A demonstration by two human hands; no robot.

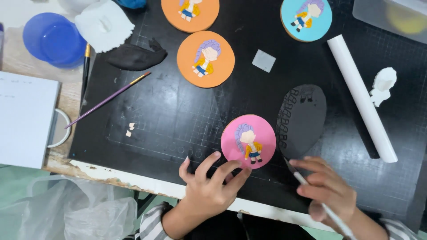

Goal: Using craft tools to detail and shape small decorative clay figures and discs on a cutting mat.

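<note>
While the person bends over the black cutting mat with its fine grid, the left hand rests at the near edge of the mat with its fingers spread wide, holding nothing. The fingertips lie just beside the lower left rim of the round pink disc, which carries a small figure with purple hair and a yellow jacket; I cannot tell if they touch it. This disc lies flat on the mat, near the front edge, between both hands.

The right hand has its fingers closed narrowly around a thin white-handled tool, and the dark tip of the tool points toward the lower right rim of the pink disc. Just beside the disc, on its right, lies a flat oval sheet of dark grey clay with some cut marks along its left side. Further right, a long white roller lies diagonally. Behind, two round orange discs and one blue disc show similar figures. A purple-handled paintbrush lies at the left of the mat.
</note>
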